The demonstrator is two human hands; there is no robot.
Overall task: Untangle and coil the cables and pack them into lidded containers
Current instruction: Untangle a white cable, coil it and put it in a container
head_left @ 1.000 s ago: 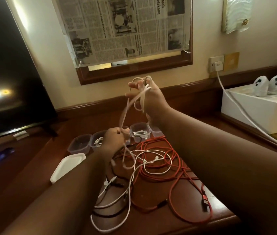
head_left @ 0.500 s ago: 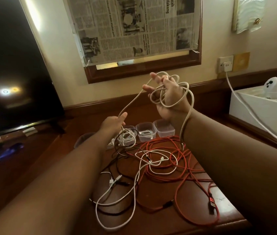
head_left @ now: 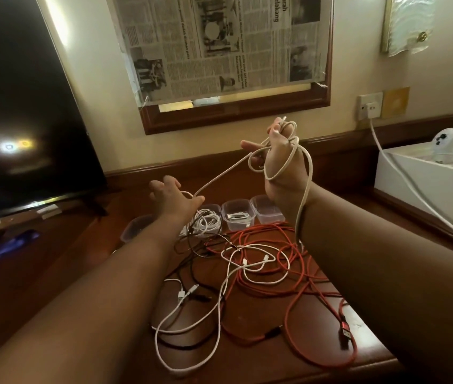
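My right hand (head_left: 278, 159) is raised above the table with loops of a white braided cable (head_left: 225, 176) wound around its fingers and palm. The cable runs taut down to my left hand (head_left: 172, 199), which has its fingers spread and the strand passing by its thumb. One end hangs along my right forearm. On the wooden table (head_left: 247, 364) lies a tangle: a long red cable (head_left: 291, 303), thin white cables (head_left: 250, 261) and a black cable (head_left: 189, 345). Small clear containers (head_left: 237, 214) stand in a row behind, some with coiled white cables inside.
A dark TV screen (head_left: 20, 106) fills the left. A white box (head_left: 424, 187) with two white controllers sits at the right, with a white power lead running from a wall socket (head_left: 369, 106). A framed mirror covered with newspaper (head_left: 219, 45) hangs behind.
My right hand has risen and taken on more loops of the white cable. My left hand has moved up and away from the containers, fingers spreading, pulling the strand taut.
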